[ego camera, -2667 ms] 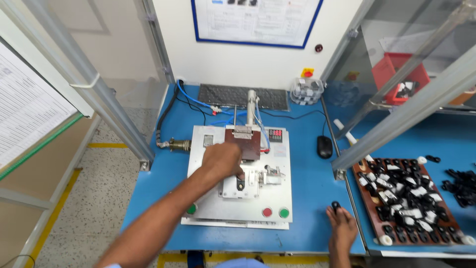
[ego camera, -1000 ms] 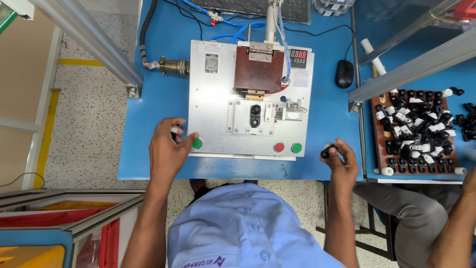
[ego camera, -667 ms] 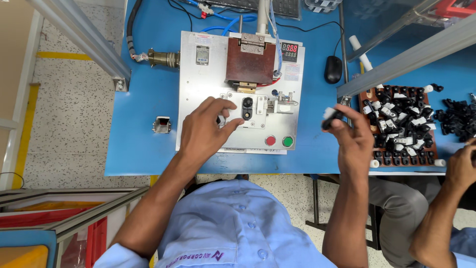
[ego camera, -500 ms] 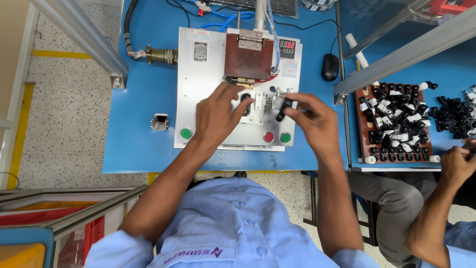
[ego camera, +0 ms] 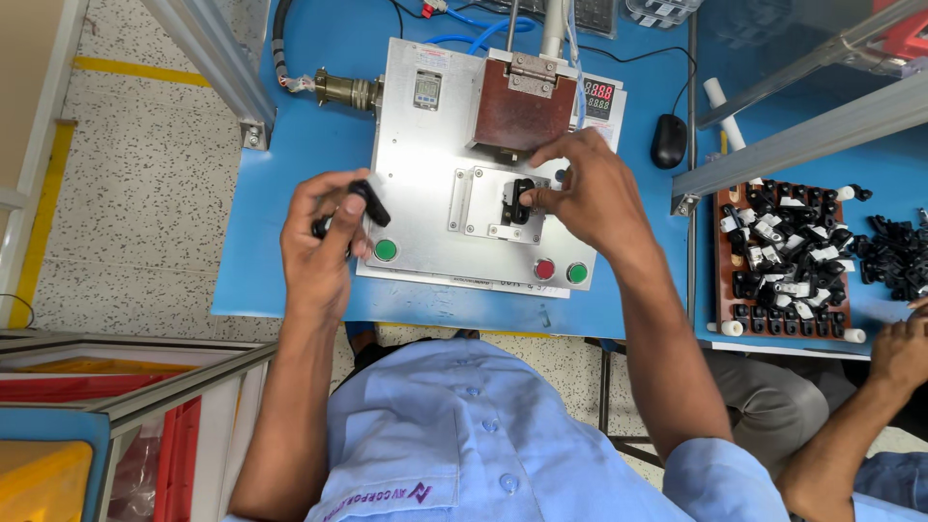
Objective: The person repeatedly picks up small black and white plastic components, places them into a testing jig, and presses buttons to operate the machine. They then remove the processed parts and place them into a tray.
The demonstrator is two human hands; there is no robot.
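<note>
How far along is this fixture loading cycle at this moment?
Done: one small black plastic part is out of the fixture, held in the left hand. In hand: the right hand seats another black part in the silver metal fixture plate. Left: the brown tray of black and white parts looks largely full.

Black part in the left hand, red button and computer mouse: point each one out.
black part [ego camera: 370, 203], head view, on its upper end above the fingers.
red button [ego camera: 544, 269], head view, on its cap centre.
computer mouse [ego camera: 668, 141], head view, on its back.
</note>
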